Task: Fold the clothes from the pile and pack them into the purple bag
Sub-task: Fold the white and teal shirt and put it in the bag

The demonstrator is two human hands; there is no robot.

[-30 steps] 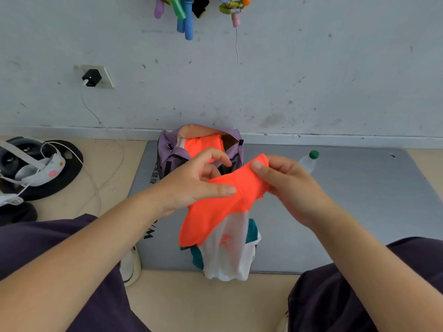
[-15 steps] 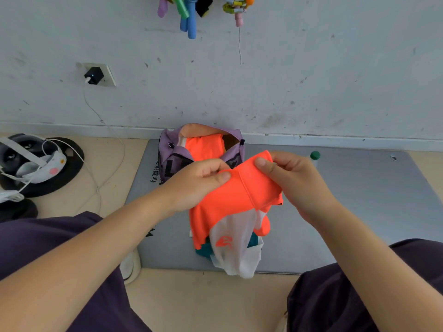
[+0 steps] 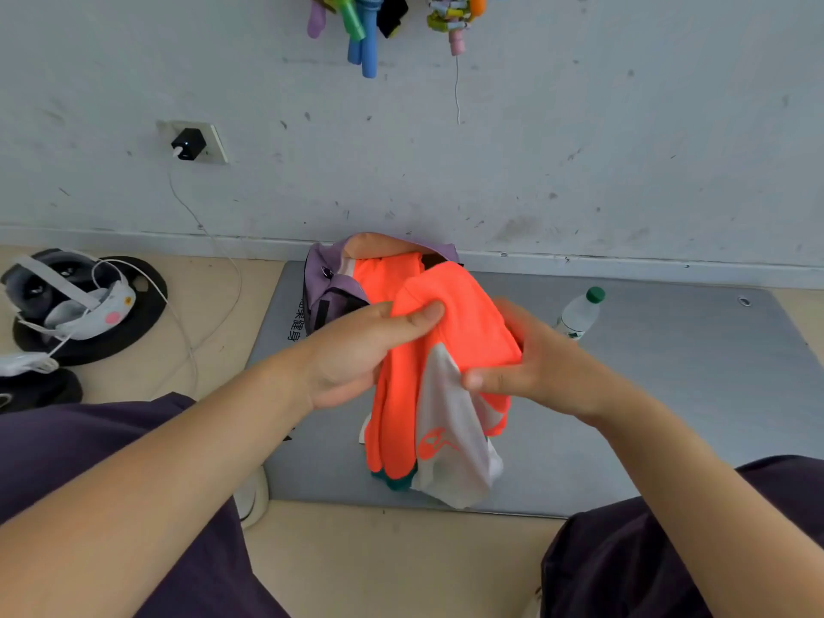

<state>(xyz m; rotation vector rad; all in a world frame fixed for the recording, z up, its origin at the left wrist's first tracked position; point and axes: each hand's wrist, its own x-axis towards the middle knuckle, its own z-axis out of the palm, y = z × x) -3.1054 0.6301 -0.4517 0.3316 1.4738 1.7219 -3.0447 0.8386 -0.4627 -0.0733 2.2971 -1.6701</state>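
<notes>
An orange-and-white garment (image 3: 428,385) is held above the grey mat (image 3: 669,394), its long axis hanging downward. It is clamped by the fingers of the left hand (image 3: 361,350) and right hand (image 3: 530,372). The purple bag (image 3: 330,287) behind is partly hidden.

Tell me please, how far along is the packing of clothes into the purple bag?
Done: the purple bag stands open on the grey mat, with one orange piece already inside. In hand: the left hand and right hand both grip an orange and white garment, bunched up above the mat. Left: finish folding it and put it in the bag. No further pile is visible.
</notes>
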